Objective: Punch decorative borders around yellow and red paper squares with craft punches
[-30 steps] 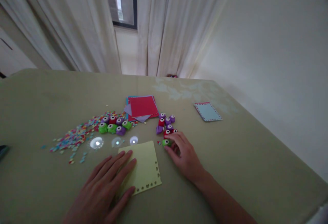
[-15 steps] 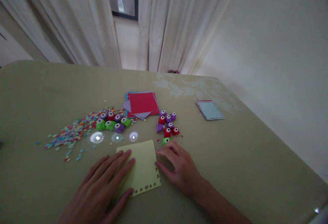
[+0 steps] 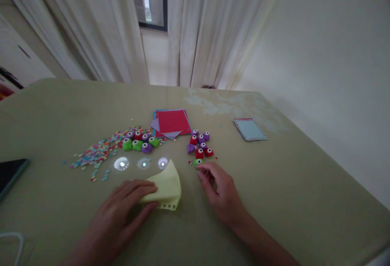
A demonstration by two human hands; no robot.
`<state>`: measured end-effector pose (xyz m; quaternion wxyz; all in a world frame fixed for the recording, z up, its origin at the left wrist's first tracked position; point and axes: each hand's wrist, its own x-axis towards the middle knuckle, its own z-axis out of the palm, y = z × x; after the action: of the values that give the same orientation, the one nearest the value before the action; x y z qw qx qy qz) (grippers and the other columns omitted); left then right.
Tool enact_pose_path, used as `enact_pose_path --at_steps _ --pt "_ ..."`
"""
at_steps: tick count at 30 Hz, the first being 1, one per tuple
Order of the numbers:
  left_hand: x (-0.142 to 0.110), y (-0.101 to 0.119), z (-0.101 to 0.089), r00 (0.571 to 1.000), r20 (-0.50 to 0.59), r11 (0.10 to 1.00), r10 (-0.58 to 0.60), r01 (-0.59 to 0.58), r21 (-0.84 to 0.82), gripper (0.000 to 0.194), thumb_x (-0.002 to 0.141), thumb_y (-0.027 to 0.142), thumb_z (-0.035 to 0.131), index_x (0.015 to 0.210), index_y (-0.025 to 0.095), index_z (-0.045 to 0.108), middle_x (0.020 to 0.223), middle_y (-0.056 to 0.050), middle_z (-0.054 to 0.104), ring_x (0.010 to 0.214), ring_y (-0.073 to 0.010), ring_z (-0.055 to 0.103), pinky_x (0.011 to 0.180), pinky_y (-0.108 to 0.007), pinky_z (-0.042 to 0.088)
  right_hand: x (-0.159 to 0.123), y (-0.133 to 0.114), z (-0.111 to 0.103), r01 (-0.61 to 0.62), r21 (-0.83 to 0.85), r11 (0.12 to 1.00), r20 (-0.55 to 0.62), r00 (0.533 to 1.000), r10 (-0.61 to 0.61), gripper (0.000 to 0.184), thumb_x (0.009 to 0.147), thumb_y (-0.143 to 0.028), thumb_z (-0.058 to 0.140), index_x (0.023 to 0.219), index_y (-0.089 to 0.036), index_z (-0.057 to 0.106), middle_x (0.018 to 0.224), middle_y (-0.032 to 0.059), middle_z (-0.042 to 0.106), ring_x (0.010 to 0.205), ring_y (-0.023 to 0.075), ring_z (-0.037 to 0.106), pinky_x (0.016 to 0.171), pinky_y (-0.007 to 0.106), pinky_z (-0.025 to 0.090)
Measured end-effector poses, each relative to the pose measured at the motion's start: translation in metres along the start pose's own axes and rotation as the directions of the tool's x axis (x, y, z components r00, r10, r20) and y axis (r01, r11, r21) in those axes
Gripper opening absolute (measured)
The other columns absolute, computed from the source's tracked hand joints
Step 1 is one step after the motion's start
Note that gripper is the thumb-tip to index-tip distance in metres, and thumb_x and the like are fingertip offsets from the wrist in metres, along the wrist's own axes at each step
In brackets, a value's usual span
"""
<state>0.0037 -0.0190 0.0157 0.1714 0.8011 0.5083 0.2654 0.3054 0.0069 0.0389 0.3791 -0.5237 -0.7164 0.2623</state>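
A sheet of yellow paper [image 3: 167, 184] bends upward between the thumb and fingers of my left hand [image 3: 122, 205]. Small punched holes run along its near edge. My right hand [image 3: 222, 193] is apart from the paper, to its right, with curled fingers and a small gap between thumb and index tip. Its index fingertip is right by a green craft punch [image 3: 198, 162]; whether they touch I cannot tell. Behind that punch stands a cluster of red and purple craft punches [image 3: 201, 145].
Left of centre are more craft punches [image 3: 137, 145] beside scattered paper confetti [image 3: 97, 152]. Coloured sheets [image 3: 173, 122] lie stacked farther back. A pale blue card stack [image 3: 250, 130] is at the right. A dark device [image 3: 12, 174] and a white cable [image 3: 20, 237] are at the left edge.
My left hand has gone from lying flat on the yellow paper to gripping it, and the sheet now bends up. My right hand has moved right, away from the paper's edge. The view has shifted left.
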Motion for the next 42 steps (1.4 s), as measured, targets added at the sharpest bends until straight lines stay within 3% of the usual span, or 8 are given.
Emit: enact_pose_path --at_steps 5,10,13,19,26,36,38,42 --pt "0.002 0.006 -0.006 0.994 -0.046 0.979 -0.101 0.091 -0.182 0.028 0.104 0.048 0.062 0.126 0.034 0.071 0.127 0.001 0.080 0.110 -0.0216 0.078 0.091 -0.026 0.062 -0.005 -0.008 0.001 -0.019 0.061 0.998 0.100 0.995 0.013 0.012 0.105 -0.028 0.059 0.106 -0.021 0.069 0.090 0.0030 0.068 0.076 0.0171 0.062 0.070 0.029 0.047" --pt "0.002 0.009 -0.007 0.951 0.062 0.947 0.304 -0.309 0.092 0.046 0.096 0.047 0.074 0.140 0.037 0.066 0.145 0.001 0.073 0.128 -0.0237 0.071 0.111 -0.032 0.055 -0.007 -0.008 0.005 0.012 0.115 0.993 0.049 0.999 -0.017 0.022 0.110 -0.026 0.048 0.121 -0.022 0.067 0.108 0.0070 0.070 0.095 0.0200 0.066 0.085 0.032 0.051" --pt "0.000 0.010 -0.002 0.896 0.182 0.882 0.406 -0.436 0.179 0.059 0.094 0.051 0.075 0.149 0.034 0.060 0.156 -0.001 0.066 0.136 -0.0267 0.067 0.114 -0.038 0.055 -0.006 -0.007 0.004 0.089 0.019 0.996 0.189 0.978 -0.091 0.023 0.109 -0.023 0.049 0.117 -0.021 0.070 0.110 0.0081 0.069 0.101 0.0219 0.065 0.091 0.034 0.051" --pt "0.021 0.004 -0.006 0.977 0.086 0.957 0.195 -0.209 0.202 0.026 0.103 0.046 0.063 0.122 0.034 0.075 0.139 -0.003 0.076 0.122 -0.0262 0.074 0.104 -0.041 0.060 -0.009 -0.005 0.009 0.133 -0.186 0.973 0.399 0.916 -0.049 0.028 0.097 -0.027 0.075 0.124 -0.020 0.072 0.117 0.0092 0.069 0.109 0.0266 0.063 0.098 0.040 0.052" --pt "0.082 -0.021 -0.010 0.989 -0.139 0.875 0.054 0.021 0.484 0.039 0.102 0.022 0.051 0.134 0.015 0.071 0.149 -0.019 0.066 0.133 -0.0424 0.061 0.113 -0.063 0.047 -0.013 -0.005 0.013 0.137 -0.137 0.981 0.402 0.913 -0.072 0.045 0.093 -0.029 0.082 0.135 -0.022 0.070 0.129 0.0116 0.067 0.120 0.0299 0.063 0.107 0.045 0.051" --pt "0.074 -0.023 -0.017 0.987 -0.036 0.921 -0.156 0.158 0.355 0.033 0.101 0.020 0.043 0.117 0.018 0.071 0.118 -0.017 0.075 0.109 -0.0332 0.072 0.096 -0.049 0.058 -0.002 -0.006 0.006 -0.064 0.197 0.978 0.087 0.995 0.048 0.020 0.101 -0.035 0.065 0.106 -0.019 0.075 0.095 0.0049 0.068 0.077 0.0167 0.062 0.069 0.028 0.049" --pt "0.066 -0.009 -0.018 0.991 -0.022 0.931 -0.130 0.130 0.342 0.030 0.105 0.022 0.043 0.113 0.020 0.072 0.115 -0.014 0.077 0.108 -0.0330 0.073 0.094 -0.048 0.058 -0.003 -0.011 0.007 -0.130 0.281 0.951 0.114 0.988 0.101 0.027 0.101 -0.043 0.066 0.105 -0.018 0.076 0.092 0.0047 0.069 0.077 0.0165 0.061 0.069 0.028 0.048" --pt "0.036 0.038 -0.002 0.983 -0.068 0.967 0.173 -0.156 0.202 0.034 0.108 0.025 0.054 0.141 0.025 0.062 0.130 -0.010 0.075 0.121 -0.0285 0.070 0.103 -0.043 0.056 -0.010 -0.024 0.013 -0.288 0.462 0.839 0.286 0.944 0.167 0.045 0.088 -0.054 0.082 0.113 -0.018 0.076 0.091 0.0041 0.071 0.070 0.0154 0.058 0.063 0.027 0.046"
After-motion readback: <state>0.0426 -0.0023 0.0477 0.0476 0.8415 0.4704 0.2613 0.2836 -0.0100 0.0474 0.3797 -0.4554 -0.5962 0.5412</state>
